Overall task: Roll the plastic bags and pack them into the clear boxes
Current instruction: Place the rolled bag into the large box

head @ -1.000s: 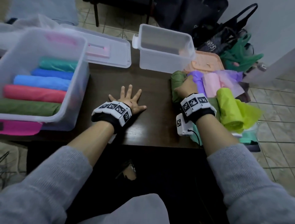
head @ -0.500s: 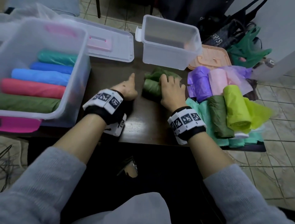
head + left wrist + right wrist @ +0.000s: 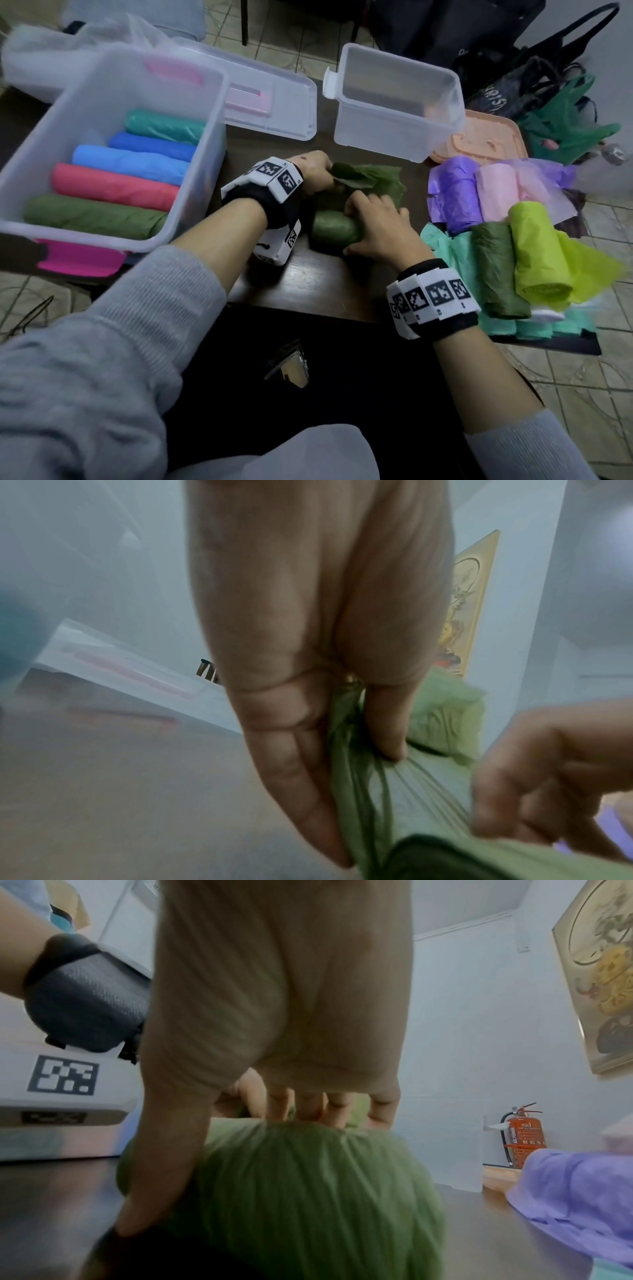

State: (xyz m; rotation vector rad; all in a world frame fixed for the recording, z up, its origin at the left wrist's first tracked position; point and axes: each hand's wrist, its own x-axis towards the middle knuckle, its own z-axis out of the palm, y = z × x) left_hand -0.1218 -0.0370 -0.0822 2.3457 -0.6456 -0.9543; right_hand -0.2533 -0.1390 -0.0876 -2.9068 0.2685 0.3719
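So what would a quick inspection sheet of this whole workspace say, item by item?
Surface: dark wooden table.
Job's things: large clear box holding five rolled bags; small clear box looks empty; olive bag partly rolled; more rolls at the person's right.
Clutter: two lids behind the boxes.
Grippers: left hand pinches the olive bag's loose end; right hand grips its rolled part.
Cables: wires on the floor.
Surroundings: tiled floor, dark tote bags, fire extinguisher, framed picture.
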